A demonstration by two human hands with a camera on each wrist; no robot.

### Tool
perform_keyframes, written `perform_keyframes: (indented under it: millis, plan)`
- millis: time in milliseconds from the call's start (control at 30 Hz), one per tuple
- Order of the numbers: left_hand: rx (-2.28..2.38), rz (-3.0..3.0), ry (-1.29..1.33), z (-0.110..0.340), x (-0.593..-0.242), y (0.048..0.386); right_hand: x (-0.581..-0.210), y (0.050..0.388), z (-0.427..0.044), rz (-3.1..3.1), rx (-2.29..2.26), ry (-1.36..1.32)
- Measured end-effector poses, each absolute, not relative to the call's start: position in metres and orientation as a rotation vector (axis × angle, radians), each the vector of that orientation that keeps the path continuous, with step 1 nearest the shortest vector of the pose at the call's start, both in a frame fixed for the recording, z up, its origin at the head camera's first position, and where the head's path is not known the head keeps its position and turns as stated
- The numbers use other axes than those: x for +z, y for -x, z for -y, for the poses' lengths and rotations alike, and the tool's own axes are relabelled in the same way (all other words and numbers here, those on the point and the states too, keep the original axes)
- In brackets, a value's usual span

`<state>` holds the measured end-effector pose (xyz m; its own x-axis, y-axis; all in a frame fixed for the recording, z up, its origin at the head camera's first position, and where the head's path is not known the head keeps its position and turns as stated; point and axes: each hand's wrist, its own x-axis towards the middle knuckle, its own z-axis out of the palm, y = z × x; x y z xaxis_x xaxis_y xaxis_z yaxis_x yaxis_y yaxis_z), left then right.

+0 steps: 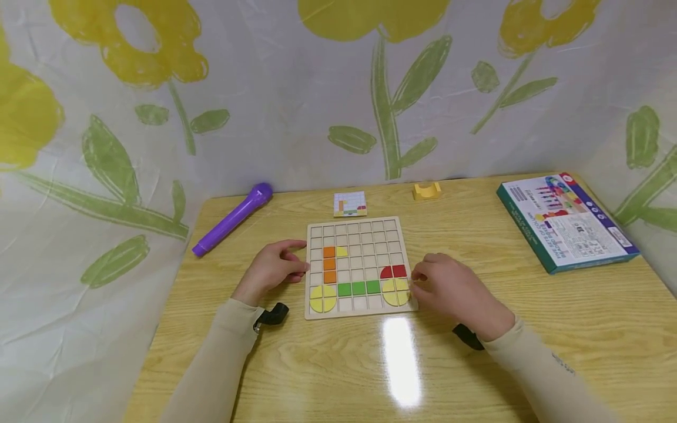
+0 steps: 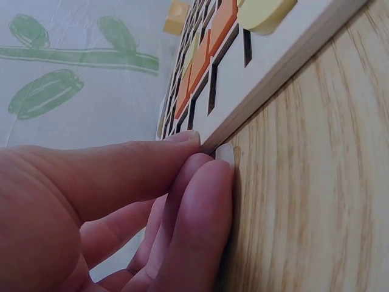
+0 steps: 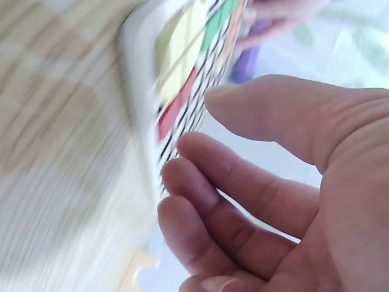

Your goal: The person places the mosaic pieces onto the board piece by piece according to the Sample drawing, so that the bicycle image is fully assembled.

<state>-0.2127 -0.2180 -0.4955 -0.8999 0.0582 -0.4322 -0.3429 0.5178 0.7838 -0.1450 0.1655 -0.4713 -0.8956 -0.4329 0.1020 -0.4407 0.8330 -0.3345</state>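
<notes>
A wooden grid board [image 1: 370,258] lies flat on the table between both hands. Three orange squares [image 1: 329,264] form a column on it, beside a yellow quarter-circle [image 1: 341,252]. Green squares [image 1: 358,288] line up between two yellow circles [image 1: 322,298] made of quarter pieces; red pieces [image 1: 393,271] sit above the right circle. My left hand [image 1: 272,264] pinches the board's left edge between thumb and fingers, seen close in the left wrist view. At the right edge is my right hand [image 1: 455,288], fingers loosely bent, thumb apart, holding nothing in the right wrist view.
Behind the board lies a small pattern card [image 1: 349,204]. A purple microphone [image 1: 233,219] rests at the back left, and a yellow notched block [image 1: 426,191] stands near the back edge. On the right is a flat game box [image 1: 568,220]. A flower-print sheet [image 1: 275,106] hangs behind.
</notes>
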Motion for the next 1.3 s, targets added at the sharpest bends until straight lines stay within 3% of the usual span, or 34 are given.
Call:
perform_keyframes:
  millis: [267, 500, 1300]
  plan:
    - [1.353, -2.365, 0.227, 0.217, -0.497, 0.211, -0.466, 0.145, -0.223, 3.133, 0.557, -0.392]
    - [1.355, -2.371, 0.217, 0.219, -0.496, 0.210, -0.470, 0.147, -0.248, 3.189, 0.561, -0.295]
    - [1.343, -2.381, 0.204, 0.217, -0.494, 0.209, -0.474, 0.168, -0.225, 3.221, 0.514, -0.355]
